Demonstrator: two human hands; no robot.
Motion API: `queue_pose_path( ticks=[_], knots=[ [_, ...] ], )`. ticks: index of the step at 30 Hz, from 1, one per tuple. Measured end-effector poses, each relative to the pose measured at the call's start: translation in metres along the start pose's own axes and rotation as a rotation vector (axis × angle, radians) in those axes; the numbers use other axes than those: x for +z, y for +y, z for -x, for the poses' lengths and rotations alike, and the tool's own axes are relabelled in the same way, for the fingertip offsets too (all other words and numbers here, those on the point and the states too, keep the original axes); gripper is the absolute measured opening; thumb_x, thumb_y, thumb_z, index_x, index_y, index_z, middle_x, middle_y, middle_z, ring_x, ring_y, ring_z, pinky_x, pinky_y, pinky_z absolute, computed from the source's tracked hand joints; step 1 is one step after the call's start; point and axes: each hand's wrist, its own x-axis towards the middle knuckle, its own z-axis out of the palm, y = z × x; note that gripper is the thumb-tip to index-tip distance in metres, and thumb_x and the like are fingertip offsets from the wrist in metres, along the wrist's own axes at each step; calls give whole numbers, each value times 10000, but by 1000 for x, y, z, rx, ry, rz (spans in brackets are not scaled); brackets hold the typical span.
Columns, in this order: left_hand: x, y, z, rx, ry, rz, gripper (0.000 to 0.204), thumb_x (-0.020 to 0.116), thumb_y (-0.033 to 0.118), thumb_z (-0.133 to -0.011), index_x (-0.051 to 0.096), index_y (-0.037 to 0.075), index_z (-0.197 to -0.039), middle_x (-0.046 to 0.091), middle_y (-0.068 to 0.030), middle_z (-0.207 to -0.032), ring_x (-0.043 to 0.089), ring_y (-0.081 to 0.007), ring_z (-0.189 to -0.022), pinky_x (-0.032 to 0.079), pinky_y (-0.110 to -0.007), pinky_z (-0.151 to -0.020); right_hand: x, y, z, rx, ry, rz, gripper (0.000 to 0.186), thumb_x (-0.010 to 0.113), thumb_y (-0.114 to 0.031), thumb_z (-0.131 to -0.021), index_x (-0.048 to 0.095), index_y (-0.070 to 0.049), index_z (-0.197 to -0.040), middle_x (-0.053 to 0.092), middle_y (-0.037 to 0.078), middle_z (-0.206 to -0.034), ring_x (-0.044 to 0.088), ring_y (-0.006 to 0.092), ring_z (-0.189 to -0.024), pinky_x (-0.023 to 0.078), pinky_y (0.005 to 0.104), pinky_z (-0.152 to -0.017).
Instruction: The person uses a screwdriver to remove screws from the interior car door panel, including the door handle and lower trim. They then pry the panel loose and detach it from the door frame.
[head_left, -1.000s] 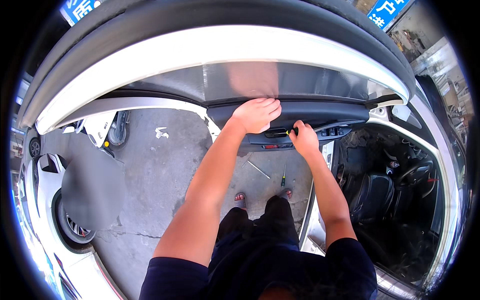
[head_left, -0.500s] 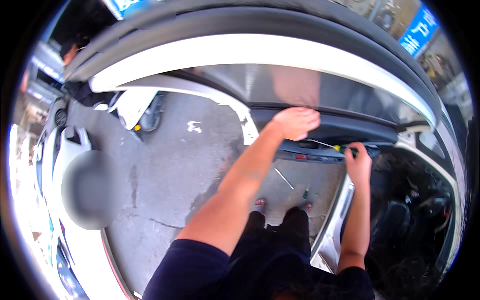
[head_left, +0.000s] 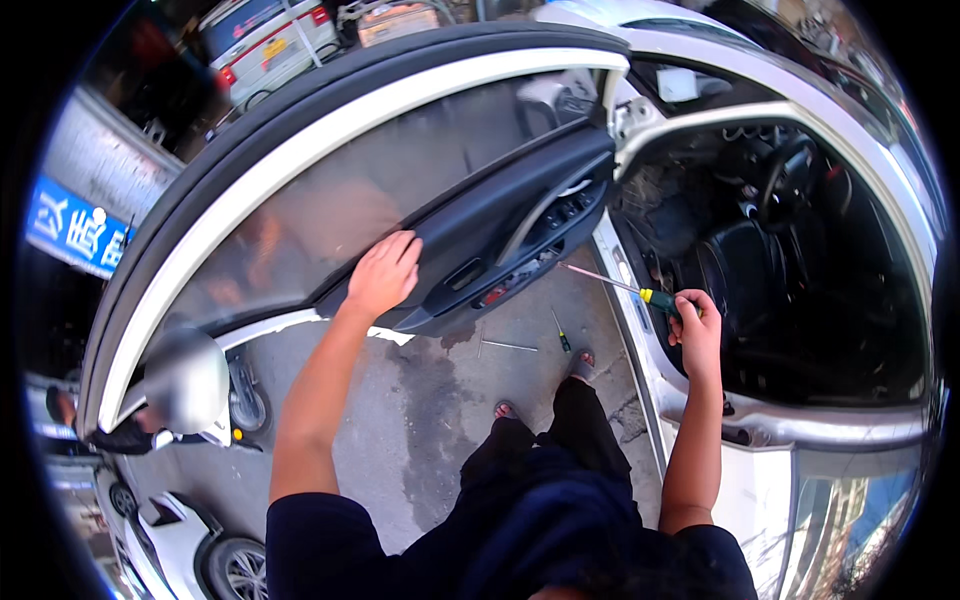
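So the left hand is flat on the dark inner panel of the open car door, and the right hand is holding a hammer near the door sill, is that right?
Not quite. The right hand holds a screwdriver with a green and yellow handle, not a hammer, as the head view shows. The rest stands: the left hand is flat on the dark door panel of the open car door, and the right hand is near the sill.

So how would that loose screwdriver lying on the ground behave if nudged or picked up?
The screwdriver looks small and thin, so probably light. Its shaft appears round, so it may roll on the concrete. It is likely stiff, like the one in the right hand.
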Motion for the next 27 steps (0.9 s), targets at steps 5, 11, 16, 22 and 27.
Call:
queue_pose_path(
  ticks=[5,11,16,22,27],
  knots=[
    [9,27,-4,-48,94,-73,449,697,111,-818,603,44,-1252,582,-144,-1307,556,-340,-1223,439,-469,-1036,-86,41,29,146,308,-152,144,625,-170,-959,637,-36,-1011,514,16,-681,450,65,-541,416,245,-473],
    [70,124,-2,-147,101,31,484,685,82,-787,596,38,-1261,555,-148,-1349,498,-382,-1240,373,-518,-1051,-147,87,34,189,547,-356,195,596,-227,-1004,618,-48,-1077,535,19,-710,488,77,-586,441,252,-488],
    [154,265,-32,-5,-410,491,550,688,132,-808,538,33,-1328,490,-195,-1392,415,-414,-1318,325,-528,-1106,-188,146,-4,237,777,-432,229,572,-281,-1031,576,-81,-1142,555,17,-779,502,91,-633,478,278,-553],
    [266,380,-153,219,-680,712,451,682,169,-847,568,19,-1257,618,-198,-1237,556,-399,-1178,446,-470,-993,-234,225,-102,279,983,-608,262,589,-302,-1024,568,-93,-1181,571,24,-796,528,95,-641,502,275,-542],
    [351,489,-341,227,-889,681,212,660,221,-850,669,10,-838,689,-198,-813,668,-404,-802,530,-481,-756,-275,265,-202,179,1116,-760,274,591,-285,-1024,544,-74,-1191,574,32,-810,536,91,-646,525,278,-557]
  ],
)
